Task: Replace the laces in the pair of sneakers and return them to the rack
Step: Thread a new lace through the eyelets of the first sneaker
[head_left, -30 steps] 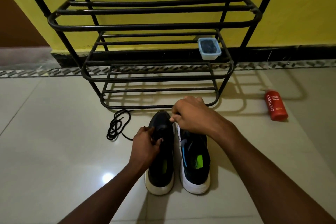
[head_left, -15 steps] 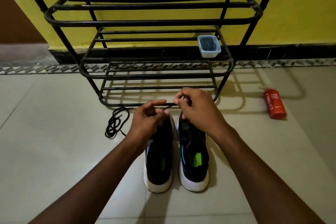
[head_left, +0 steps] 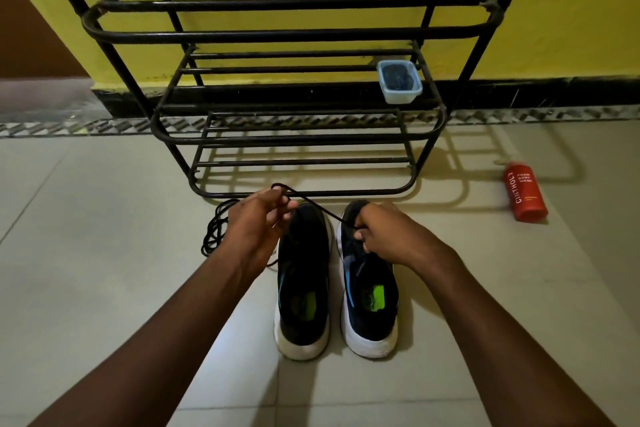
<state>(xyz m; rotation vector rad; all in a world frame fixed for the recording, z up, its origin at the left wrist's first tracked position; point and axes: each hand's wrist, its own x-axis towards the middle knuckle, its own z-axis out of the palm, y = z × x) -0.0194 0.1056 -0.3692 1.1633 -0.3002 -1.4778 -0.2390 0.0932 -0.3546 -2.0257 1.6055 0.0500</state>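
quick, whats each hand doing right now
Left hand: grips a loop of the black lace.
Right hand: pinches the same lace over the right sneaker.

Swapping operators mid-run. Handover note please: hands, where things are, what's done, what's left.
Left hand grips a black lace, looped over its fingers; right hand pinches the same lace over the front of the right sneaker.
That sneaker stands beside the left sneaker on the floor before the rack; a coiled lace lies left of them.
Done: cannot tell whether the held lace is going in or coming out.
Left: finish lacing both, set the pair on the rack.
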